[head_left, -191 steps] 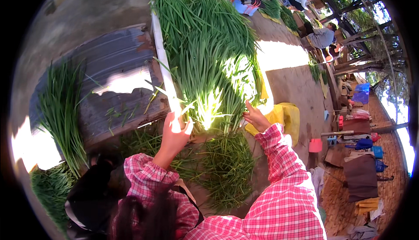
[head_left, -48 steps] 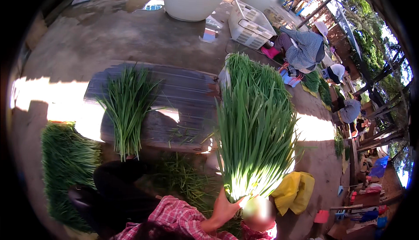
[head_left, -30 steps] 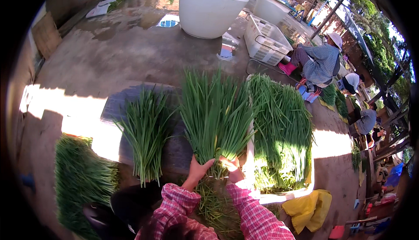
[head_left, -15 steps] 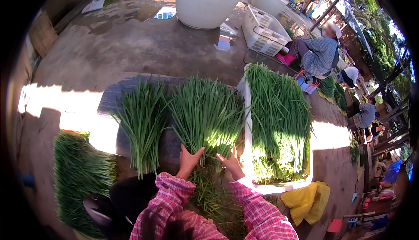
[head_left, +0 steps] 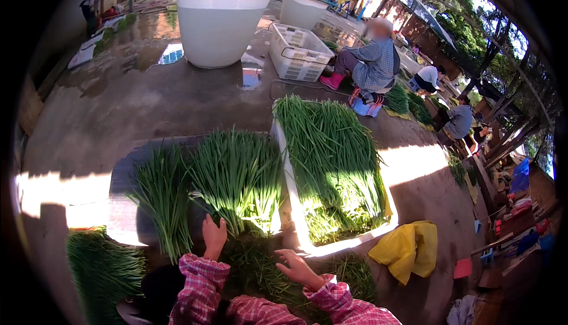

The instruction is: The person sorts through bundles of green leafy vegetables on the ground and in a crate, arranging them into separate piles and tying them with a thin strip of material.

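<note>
On board (head_left: 125, 177) | larger green bundle (head_left: 239, 174) | left hand (head_left: 213, 237) near | right hand (head_left: 299, 267) apart

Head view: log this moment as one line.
left hand: open, near wider bundle; right hand: open, empty; wider bundle: on dark surface

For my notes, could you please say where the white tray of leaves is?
In the head view, the tray is right of centre, right of the leaf bundles on the dark board, with the yellow sheet near its lower right.
</note>
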Demonstrator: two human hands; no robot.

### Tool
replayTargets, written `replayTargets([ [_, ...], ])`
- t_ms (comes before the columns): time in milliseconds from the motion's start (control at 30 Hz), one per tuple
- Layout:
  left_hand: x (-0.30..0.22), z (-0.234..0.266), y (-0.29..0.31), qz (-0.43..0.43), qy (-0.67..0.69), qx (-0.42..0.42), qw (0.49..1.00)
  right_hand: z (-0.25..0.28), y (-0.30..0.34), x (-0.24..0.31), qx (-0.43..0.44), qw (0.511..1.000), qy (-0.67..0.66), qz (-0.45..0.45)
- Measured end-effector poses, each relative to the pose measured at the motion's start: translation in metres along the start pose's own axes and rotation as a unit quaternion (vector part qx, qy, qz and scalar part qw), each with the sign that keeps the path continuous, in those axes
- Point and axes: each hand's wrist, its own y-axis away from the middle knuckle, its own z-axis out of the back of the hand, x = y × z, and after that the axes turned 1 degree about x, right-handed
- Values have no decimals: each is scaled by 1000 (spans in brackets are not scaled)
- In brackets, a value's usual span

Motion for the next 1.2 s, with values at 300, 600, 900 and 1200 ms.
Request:
replayTargets([
  [300,-1,40,21,-254,70,-36,964,-49,20,-41,78,997,-18,15],
  [600,24,151,83,-143,224,13,964,-65,52,-87,63,997,-6,-40],
  [900,118,224,152,-66,218,-302,926,-86,89,-125,43,994,41,-87],
  [1200,184,216,224,-33,75,-464,882,-93,131,-118,48,988,40,-144],
])
